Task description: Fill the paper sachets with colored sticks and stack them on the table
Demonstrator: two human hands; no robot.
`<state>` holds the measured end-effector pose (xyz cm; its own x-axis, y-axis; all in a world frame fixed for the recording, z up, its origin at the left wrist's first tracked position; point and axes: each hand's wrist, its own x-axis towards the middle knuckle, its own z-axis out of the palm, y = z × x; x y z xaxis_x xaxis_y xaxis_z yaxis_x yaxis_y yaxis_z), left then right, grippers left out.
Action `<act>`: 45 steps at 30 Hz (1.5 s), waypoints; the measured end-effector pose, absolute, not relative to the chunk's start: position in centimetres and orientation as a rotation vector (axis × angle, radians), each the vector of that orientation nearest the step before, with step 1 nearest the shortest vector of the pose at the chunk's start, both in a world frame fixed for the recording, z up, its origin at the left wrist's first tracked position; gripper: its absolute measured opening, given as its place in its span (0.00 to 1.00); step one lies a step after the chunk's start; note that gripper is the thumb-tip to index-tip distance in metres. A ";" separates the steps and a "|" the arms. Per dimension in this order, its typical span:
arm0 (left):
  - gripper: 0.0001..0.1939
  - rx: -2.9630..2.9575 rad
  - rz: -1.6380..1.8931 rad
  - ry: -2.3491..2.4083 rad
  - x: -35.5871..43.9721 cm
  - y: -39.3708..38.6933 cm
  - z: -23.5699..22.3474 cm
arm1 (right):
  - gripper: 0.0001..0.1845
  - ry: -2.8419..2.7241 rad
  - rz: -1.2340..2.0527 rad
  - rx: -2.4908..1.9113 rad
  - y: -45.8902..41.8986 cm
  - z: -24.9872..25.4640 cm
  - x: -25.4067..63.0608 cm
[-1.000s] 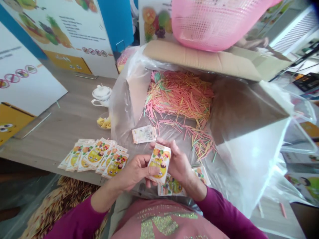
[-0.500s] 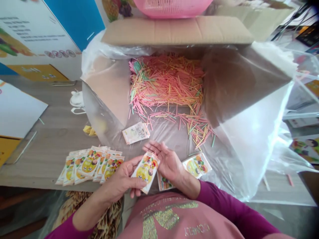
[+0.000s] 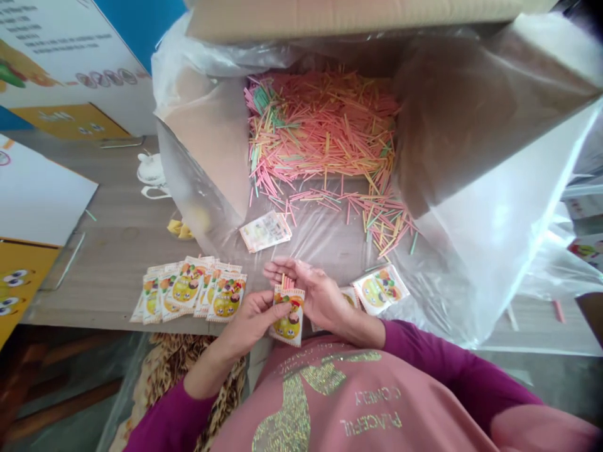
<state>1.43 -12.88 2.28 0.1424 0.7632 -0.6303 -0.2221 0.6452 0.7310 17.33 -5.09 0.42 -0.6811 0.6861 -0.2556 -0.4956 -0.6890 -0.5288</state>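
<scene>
My left hand pinches a small printed packet with yellow cartoon fruit on it, thumb across its front. Several thin pink and yellow sticks stand out of the packet's top end. Behind them, my right hand is turned palm up, fingers stretched to the left and touching the sticks. Its palm edge lies beside the packet. Left of my hands is a fanned pile of similar packets. Another small stack of packets lies ahead, and a further stack of packets sits beyond my right wrist.
A cardboard box lined with clear plastic opens toward me. Inside is a heap of coloured sticks, some spilled at its front. To the left are a white teapot-shaped dish, yellow pieces and a printed board.
The packet has turned more upright and shifted slightly right, so the sticks at its top now show. My right hand stays beside it. The camera view has tilted down.
</scene>
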 end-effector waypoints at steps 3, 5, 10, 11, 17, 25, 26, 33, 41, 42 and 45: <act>0.27 0.547 0.862 1.306 2.1 -13.4 1.6 | 0.24 -0.606 2.301 -0.575 -5.1 0.7 17.4; 0.26 0.609 0.967 1.382 2.5 -13.8 1.3 | 0.24 -0.631 2.252 -0.601 -4.8 0.6 17.7; 0.19 0.862 1.193 1.574 3.2 -14.7 0.6 | 0.20 -1.018 2.145 -0.721 -4.3 0.1 19.1; 0.18 0.898 1.228 1.601 3.3 -14.8 0.5 | 0.18 -1.153 2.091 -0.721 -4.3 0.2 19.3; 0.13 1.056 1.362 1.666 3.3 -14.8 0.4 | 0.11 -1.564 1.826 -0.668 -4.4 1.4 19.1; 0.19 1.059 1.368 1.532 3.5 -14.4 0.3 | 0.09 -1.524 1.872 -0.661 -4.2 1.5 17.9; 0.20 1.047 1.379 1.518 3.5 -14.4 0.2 | 0.09 -1.509 1.882 -0.667 -4.3 1.6 17.8; 0.17 1.153 1.499 1.413 3.3 -13.7 0.2 | 0.10 -1.478 1.899 -0.656 -4.2 2.8 17.9; 0.11 1.254 1.637 1.368 2.7 -12.5 0.2 | 0.10 -1.481 1.777 -0.563 -3.9 4.7 17.6; 0.11 1.262 1.635 1.373 2.7 -12.4 0.0 | 0.11 -1.463 1.750 -0.565 -3.8 4.8 17.6; 0.10 1.298 1.656 1.369 2.6 -12.2 -0.4 | 0.14 -1.330 1.676 -0.594 -3.4 5.7 17.7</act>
